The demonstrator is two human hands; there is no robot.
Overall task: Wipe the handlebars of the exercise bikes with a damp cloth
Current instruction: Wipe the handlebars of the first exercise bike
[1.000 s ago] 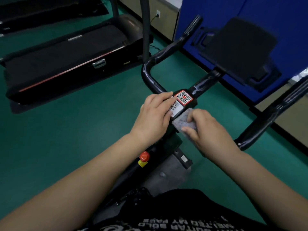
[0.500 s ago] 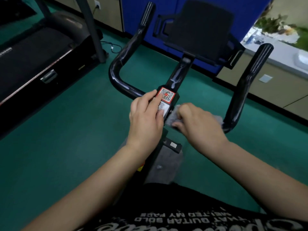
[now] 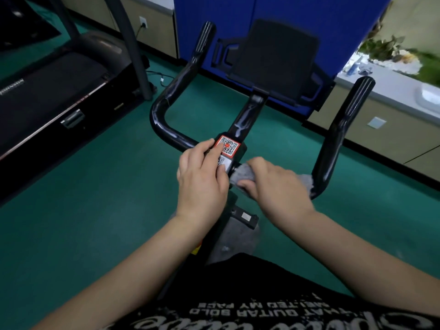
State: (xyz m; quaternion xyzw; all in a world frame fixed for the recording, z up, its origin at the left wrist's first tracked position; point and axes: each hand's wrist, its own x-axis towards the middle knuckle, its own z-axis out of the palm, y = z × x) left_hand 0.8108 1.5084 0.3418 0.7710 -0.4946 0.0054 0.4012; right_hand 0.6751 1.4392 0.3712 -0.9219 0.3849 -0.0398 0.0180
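A black U-shaped handlebar (image 3: 171, 98) of an exercise bike rises in front of me, with a right arm (image 3: 338, 139) and a dark tablet holder (image 3: 273, 60) on its centre post. My left hand (image 3: 202, 179) rests on the centre clamp, fingers lying over the QR sticker (image 3: 228, 146). My right hand (image 3: 273, 184) grips a grey cloth (image 3: 242, 175) wrapped round the crossbar right of the clamp. A bit of cloth sticks out by the right bend.
A black treadmill (image 3: 59, 98) stands to the left on the green floor (image 3: 95, 198). A blue panel (image 3: 238, 20) and beige cabinets (image 3: 392, 139) line the wall behind the bike. A power cable (image 3: 157, 76) lies near the treadmill post.
The view swung right and up, centring the handlebar. My right hand with the cloth moved from the clamp outward onto the right side of the crossbar. My left hand stayed on the clamp.
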